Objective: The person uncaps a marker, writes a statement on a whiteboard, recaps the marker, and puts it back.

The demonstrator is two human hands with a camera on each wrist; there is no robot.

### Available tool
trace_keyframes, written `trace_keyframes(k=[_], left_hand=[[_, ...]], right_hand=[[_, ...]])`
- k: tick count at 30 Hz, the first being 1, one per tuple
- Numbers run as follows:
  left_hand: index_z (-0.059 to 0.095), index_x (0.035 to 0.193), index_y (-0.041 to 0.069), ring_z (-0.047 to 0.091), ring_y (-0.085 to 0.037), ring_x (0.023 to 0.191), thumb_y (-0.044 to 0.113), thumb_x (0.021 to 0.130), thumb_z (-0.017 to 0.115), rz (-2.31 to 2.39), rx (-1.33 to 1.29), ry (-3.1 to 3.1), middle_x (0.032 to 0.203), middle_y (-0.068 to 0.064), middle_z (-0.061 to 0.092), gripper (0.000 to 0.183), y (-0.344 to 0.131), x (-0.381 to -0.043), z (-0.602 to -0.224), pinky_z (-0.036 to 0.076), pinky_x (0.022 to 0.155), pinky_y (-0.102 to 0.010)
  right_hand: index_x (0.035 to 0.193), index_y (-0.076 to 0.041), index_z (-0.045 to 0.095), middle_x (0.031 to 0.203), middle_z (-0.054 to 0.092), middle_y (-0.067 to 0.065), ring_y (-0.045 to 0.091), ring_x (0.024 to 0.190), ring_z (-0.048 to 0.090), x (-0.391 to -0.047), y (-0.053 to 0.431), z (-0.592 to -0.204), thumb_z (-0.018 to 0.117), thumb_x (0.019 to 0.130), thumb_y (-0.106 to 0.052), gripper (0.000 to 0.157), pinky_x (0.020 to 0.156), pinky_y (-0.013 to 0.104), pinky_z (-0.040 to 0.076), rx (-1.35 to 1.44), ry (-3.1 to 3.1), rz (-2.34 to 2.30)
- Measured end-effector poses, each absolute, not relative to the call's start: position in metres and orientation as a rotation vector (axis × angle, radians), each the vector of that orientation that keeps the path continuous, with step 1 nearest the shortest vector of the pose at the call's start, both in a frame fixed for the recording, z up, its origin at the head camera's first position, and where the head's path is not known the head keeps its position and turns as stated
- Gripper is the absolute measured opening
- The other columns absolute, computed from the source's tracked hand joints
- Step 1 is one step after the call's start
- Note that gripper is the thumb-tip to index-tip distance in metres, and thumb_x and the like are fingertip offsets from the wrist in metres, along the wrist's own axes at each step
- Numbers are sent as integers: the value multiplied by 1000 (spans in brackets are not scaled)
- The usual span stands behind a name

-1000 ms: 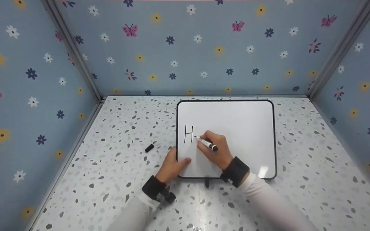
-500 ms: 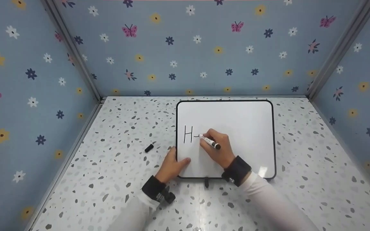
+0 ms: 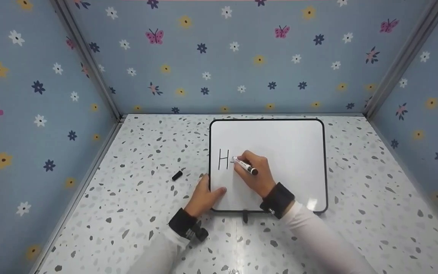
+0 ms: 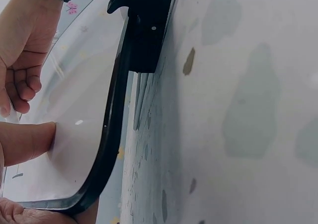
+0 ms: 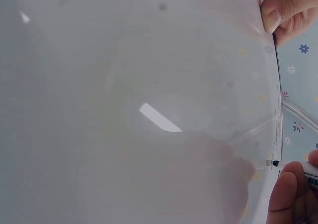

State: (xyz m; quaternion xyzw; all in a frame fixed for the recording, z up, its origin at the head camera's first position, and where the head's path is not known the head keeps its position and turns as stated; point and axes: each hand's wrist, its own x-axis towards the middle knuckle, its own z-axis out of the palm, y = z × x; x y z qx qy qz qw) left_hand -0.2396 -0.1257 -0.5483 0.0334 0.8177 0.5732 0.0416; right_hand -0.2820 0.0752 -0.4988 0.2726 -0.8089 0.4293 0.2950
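Note:
A whiteboard point(image 3: 283, 140) with a black rim lies on the speckled table in the head view. My left hand point(image 3: 205, 196) grips its lower left side, thumb point(image 4: 30, 140) pressed on the white face and the other fingers at the edge. Between thumb and fingers, my right hand point(image 3: 259, 173) pinches a white marker point(image 3: 245, 166) with a dark end. In the right wrist view the marker's black tip point(image 5: 276, 163) is at the board surface. A black letter H point(image 3: 223, 159) stands at the board's left, with a short stroke beside it, partly hidden by the marker.
A black marker cap point(image 3: 177, 175) lies on the table point(image 3: 139, 152) left of the board. A small black piece point(image 3: 245, 216) sticks out at the board's lower edge. Flower-patterned walls point(image 3: 242, 57) enclose the back and both sides.
The marker has moved a little right, then back left and slightly upward, leaving a short curved stroke right of the H. My left hand stays on the board's edge.

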Motion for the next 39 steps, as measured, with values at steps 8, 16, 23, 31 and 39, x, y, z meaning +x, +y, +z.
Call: trace_keyframes(k=[8, 16, 23, 31, 39], left_hand=[[46, 155, -3, 65, -42, 131, 16, 97, 76, 1761, 135, 2496, 146, -28, 62, 68, -125, -240, -547, 52, 115, -59], [47, 155, -3, 64, -44, 132, 14, 97, 76, 1765, 166, 2515, 147, -29, 61, 67, -125, -241, -546, 52, 116, -60], [45, 157, -2, 61, -45, 137, 14, 97, 77, 1755, 90, 2499, 152, -30, 58, 70, -124, -241, -545, 51, 118, -59], [46, 155, -5, 59, -45, 140, 14, 97, 76, 1748, 117, 2527, 152, -30, 57, 69, -125, -241, -545, 48, 120, -60], [43, 157, -7, 56, -47, 144, 13, 97, 75, 1761, 160, 2516, 155, -32, 55, 71, -126, -240, -549, 45, 123, -61]], right_hand=[[79, -4, 64, 70, 71, 9, 6, 60, 51, -278, 72, -501, 73, 83, 3, 12, 55, 20, 41, 763, -2158, 1161], [79, -4, 67, 69, 71, 9, 5, 60, 48, -272, 74, -503, 72, 83, 1, 8, 55, 21, 40, 789, -2191, 1165], [76, -4, 64, 66, 69, 8, 4, 59, 45, -270, 79, -506, 73, 79, 2, 11, 55, 19, 37, 791, -2161, 1127], [74, -4, 64, 69, 73, 10, 6, 59, 49, -269, 85, -504, 72, 78, 3, 12, 55, 20, 40, 776, -2159, 1121], [75, -4, 64, 70, 73, 11, 8, 59, 47, -266, 89, -502, 70, 80, 2, 10, 56, 23, 39, 738, -2221, 1114]])
